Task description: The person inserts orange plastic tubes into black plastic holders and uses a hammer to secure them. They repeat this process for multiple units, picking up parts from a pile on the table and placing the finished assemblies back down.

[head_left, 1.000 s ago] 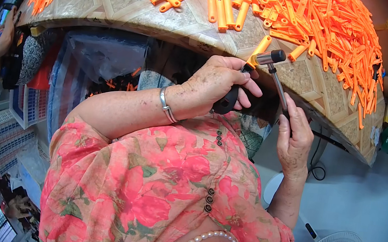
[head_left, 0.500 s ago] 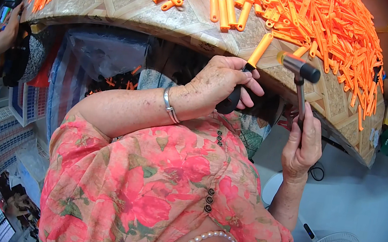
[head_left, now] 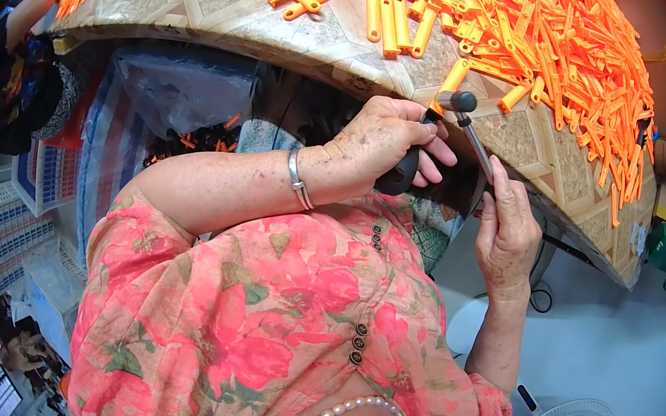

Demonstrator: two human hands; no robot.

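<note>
Left hand [head_left: 390, 136], nearer, closed on black piece [head_left: 399, 175]; orange handle [head_left: 456, 74] juts up-right; right hand [head_left: 508, 231] wraps mallet [head_left: 464, 101], overlapping handle, contact unclear.

Through the head camera I see the left hand [head_left: 388, 141] gripping a black part [head_left: 398, 176], with an orange handle [head_left: 452, 81] jutting out beyond its thumb. The right hand [head_left: 509, 229] holds a small hammer [head_left: 473, 140] by its shaft; its head overlaps the orange handle from where I look, and I can't tell whether they touch. Beyond both hands I have a heap of orange pieces [head_left: 538, 54] on the table [head_left: 200, 1]. A bracelet [head_left: 298, 179] circles the wrist behind the left hand.
</note>
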